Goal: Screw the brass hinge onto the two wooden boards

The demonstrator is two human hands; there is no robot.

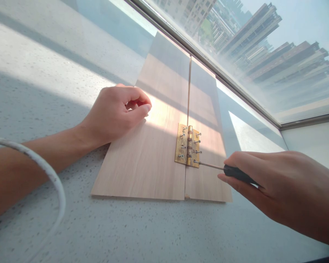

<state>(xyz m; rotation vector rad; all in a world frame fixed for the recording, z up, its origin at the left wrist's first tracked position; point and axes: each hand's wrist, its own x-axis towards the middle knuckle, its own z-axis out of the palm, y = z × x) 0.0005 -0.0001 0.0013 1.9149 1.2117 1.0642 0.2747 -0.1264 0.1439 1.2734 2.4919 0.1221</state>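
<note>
Two pale wooden boards lie side by side, a wide left board (pixel 142 157) and a narrower right board (pixel 211 182). A brass hinge (pixel 190 146) spans the seam between them, with several screws (pixel 197 141) standing partly out of its leaves. My right hand (pixel 279 186) is closed around the black handle of a screwdriver (pixel 212 166), whose tip meets the lowest screw on the hinge's right leaf. Over the left board's edge rests my left hand (pixel 123 109), thumb and index finger pinched together; whether anything is between them is hidden.
A speckled white countertop (pixel 120 230) supports the boards. The window frame (pixel 178 31) runs just beyond their far ends, with buildings outside. A white cable (pixel 59 186) loops across the lower left, in front of my left forearm.
</note>
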